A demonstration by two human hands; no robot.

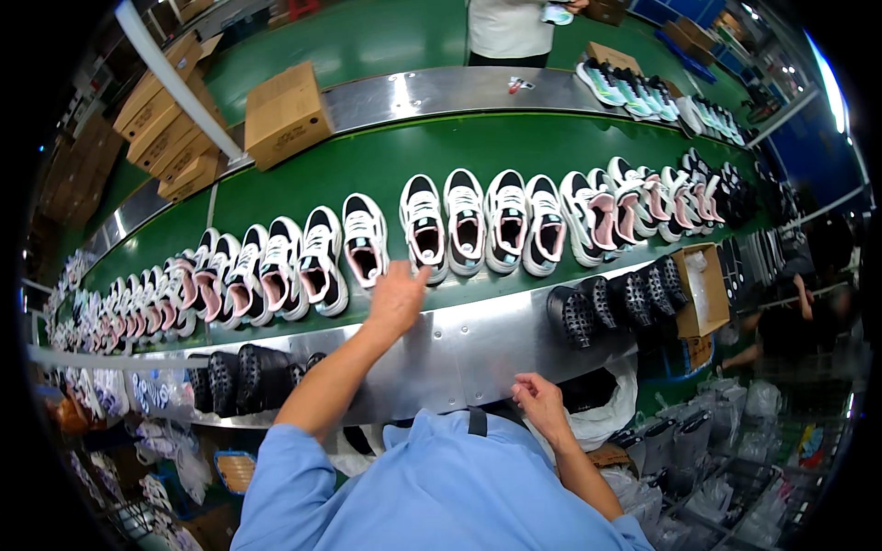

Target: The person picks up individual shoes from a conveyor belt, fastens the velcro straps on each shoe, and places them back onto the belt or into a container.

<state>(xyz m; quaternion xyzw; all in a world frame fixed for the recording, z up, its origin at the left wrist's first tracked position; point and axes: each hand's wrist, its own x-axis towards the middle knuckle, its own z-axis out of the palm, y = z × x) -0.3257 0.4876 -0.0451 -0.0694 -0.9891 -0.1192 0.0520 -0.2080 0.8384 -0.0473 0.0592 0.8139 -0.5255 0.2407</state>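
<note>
From the head camera, our left hand (397, 298) reaches with fingers loosely together, holding nothing, over the green conveyor belt (367, 165) toward a white-and-black sneaker with pink lining (424, 226). Our right hand (537, 401) curls empty near the metal belt edge (478, 344).

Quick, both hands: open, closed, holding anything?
Left hand: open, empty, reaching toward the white-and-black sneaker on the green belt.
Right hand: loosely curled, nothing visibly held.

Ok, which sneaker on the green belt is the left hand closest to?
The white-and-black sneaker just beyond the left hand: its heel lies at the fingertips, with a gap on its left side.
</note>
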